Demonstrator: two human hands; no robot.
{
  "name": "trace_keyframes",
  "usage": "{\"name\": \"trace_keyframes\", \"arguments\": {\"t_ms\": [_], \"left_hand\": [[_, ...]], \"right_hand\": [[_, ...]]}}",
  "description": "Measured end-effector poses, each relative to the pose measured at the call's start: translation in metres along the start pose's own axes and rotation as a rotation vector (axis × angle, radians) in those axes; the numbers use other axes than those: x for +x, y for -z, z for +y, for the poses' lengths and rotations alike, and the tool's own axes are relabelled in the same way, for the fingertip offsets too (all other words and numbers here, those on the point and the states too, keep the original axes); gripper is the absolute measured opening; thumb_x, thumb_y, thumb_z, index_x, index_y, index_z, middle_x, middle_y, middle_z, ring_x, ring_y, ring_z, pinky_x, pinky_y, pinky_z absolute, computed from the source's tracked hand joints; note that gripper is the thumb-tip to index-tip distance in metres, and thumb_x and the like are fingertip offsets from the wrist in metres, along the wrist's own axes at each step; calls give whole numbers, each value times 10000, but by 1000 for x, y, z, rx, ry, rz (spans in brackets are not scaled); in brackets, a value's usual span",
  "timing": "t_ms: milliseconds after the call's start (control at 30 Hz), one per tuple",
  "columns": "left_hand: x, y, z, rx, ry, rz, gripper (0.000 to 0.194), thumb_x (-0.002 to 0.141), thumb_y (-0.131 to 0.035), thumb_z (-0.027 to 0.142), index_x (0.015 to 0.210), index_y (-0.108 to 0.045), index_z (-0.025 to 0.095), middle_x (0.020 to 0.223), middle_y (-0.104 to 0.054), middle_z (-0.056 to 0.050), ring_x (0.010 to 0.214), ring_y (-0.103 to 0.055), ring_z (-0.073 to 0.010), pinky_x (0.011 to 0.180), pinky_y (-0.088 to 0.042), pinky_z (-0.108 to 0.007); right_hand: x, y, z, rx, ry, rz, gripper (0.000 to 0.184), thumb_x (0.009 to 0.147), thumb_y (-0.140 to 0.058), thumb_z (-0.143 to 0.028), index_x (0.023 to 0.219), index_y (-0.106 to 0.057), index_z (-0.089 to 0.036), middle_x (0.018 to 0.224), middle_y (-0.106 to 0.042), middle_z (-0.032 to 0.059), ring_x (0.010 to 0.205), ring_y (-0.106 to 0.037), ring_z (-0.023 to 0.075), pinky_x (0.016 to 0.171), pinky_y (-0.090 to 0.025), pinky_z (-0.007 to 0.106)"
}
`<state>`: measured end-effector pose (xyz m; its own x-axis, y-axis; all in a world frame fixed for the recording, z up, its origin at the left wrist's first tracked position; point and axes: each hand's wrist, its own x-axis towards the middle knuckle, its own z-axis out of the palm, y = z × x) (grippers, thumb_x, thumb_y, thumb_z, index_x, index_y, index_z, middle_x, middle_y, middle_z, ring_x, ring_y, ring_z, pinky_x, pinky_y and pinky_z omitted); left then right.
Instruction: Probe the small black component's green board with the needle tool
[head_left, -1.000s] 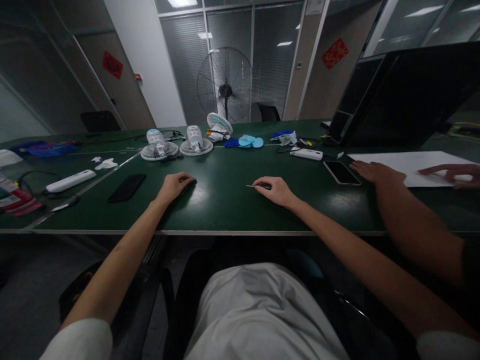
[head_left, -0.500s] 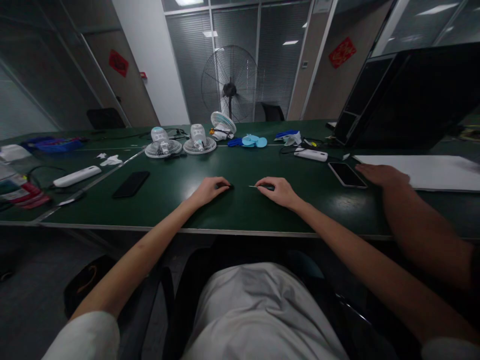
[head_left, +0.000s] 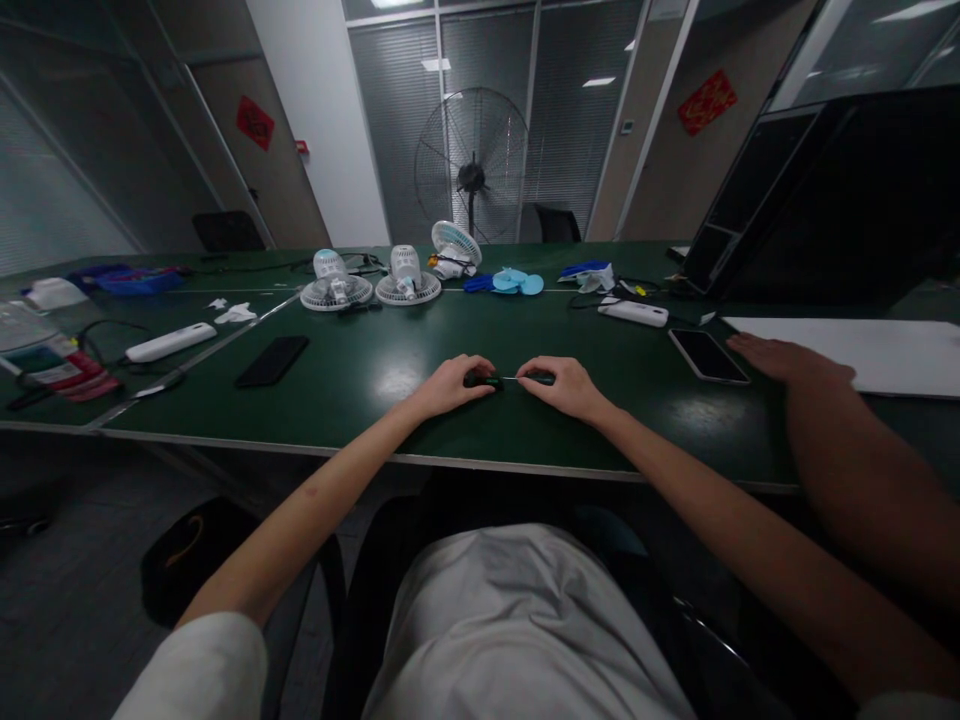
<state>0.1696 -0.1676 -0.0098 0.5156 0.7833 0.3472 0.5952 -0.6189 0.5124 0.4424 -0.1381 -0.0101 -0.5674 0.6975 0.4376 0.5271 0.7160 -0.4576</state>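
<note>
Over the green table (head_left: 360, 400), my right hand (head_left: 564, 386) is closed on a small screwdriver (head_left: 541, 378), its dark handle in the fingers and its thin metal shaft pointing left. My left hand (head_left: 452, 385) pinches a small dark piece with a green mark (head_left: 491, 382). I cannot make out what kind of thing this piece is. The shaft's tip reaches the right end of the dark piece, or lies very close to it. Fingers partly hide both things.
Two white fans (head_left: 336, 288) lie face down behind my hands, near another small fan (head_left: 455, 250) and light blue blades (head_left: 517, 281). A black phone (head_left: 272, 361) lies left. At right are a second phone (head_left: 709, 356), a co-worker's hand (head_left: 791, 360) and a white board (head_left: 892, 352).
My left hand has moved right, closing the gap to the screwdriver. The dark piece in it now shows more and meets or nearly meets the shaft. The view has shifted slightly.
</note>
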Motion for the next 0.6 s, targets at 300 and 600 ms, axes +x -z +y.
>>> {"name": "trace_keyframes", "arguments": {"t_ms": [300,600], "left_hand": [[2,1,-6,44,-49,-17,273,950,-613,452,1069,-719,230,1108,-688,-79,1030,-618,-238,926,-482,-381],[3,1,-6,44,-72,-34,259,955,-614,424,1067,-721,216,1120,-682,-85,1053,-625,-236,951,-475,-370]], "right_hand": [[-1,2,-4,33,21,-44,185,917,-666,-365,1035,-789,-293,1053,-785,18,963,-723,254,905,-561,398],[3,0,-5,142,39,-19,232,950,-624,-393,1085,-774,-279,1118,-775,23,1051,-714,247,976,-531,391]]}}
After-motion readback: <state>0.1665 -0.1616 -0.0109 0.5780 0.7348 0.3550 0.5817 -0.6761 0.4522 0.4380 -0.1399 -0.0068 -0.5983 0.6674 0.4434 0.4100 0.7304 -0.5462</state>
